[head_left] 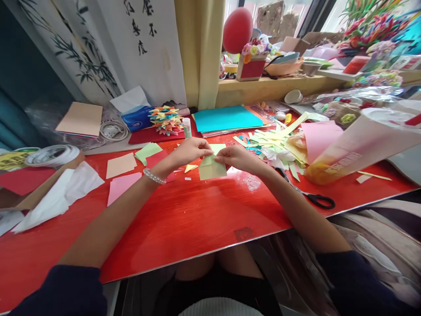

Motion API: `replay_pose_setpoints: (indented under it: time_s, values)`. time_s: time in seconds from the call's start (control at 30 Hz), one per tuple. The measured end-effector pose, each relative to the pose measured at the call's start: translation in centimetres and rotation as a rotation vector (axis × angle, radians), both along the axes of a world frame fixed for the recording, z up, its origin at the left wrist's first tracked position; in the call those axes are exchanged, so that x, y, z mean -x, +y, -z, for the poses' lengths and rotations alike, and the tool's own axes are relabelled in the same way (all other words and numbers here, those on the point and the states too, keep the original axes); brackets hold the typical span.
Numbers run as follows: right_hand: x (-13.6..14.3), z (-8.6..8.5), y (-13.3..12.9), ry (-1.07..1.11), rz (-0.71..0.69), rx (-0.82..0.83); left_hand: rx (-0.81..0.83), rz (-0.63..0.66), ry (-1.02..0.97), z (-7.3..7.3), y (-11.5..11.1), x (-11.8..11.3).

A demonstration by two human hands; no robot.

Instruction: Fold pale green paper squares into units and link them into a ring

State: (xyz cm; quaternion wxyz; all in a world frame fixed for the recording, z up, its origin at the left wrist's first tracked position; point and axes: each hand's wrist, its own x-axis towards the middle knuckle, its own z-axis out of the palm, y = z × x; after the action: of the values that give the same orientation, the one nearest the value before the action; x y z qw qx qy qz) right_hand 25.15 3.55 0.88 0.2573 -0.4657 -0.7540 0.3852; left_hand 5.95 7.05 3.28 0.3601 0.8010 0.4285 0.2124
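Note:
A pale green sheet of paper [212, 170] is held up over the red table, pinched by both hands near its middle. My left hand [194, 150] is closed on it from the left, with a clear bead bracelet at the wrist. From the right, my right hand [235, 158] pinches the same sheet. Whether the paper has a fold along the fingers I cannot tell. A small yellow folded piece [190, 168] lies just below the left hand. Left of it are a red paper square [156, 159], a green one [147, 152], a pink one [123, 186] and a peach one [121, 165].
Black-handled scissors [320, 201] lie partly under the right forearm. Paper strips [274, 141] are heaped at the right, beside a tilted plastic cup [358, 147]. Behind are a glue stick [187, 127], a stack of blue paper [228, 118] and a spiky folded-paper ball [166, 120].

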Motion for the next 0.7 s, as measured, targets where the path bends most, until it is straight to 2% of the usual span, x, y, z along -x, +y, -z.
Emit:
replay_pose_setpoints:
  time_s: [0.23, 0.37, 0.57, 0.7]
  values:
    - [0.2, -0.2, 0.1, 0.053, 0.109, -0.056, 0.125, 0.166, 0.041, 0.8, 1.1, 1.0]
    - [0.2, -0.1, 0.2, 0.133, 0.114, -0.018, 0.106, 0.149, -0.004, 0.7, 1.0, 0.9]
    - [-0.2, 0.2, 0.6, 0.318, 0.159, 0.039, 0.153, 0.049, -0.192, 0.5, 0.6, 0.5]
    - [-0.3, 0.2, 0.5, 0.296, 0.114, 0.084, 0.117, 0.14, -0.093, 0.5, 0.6, 0.7]
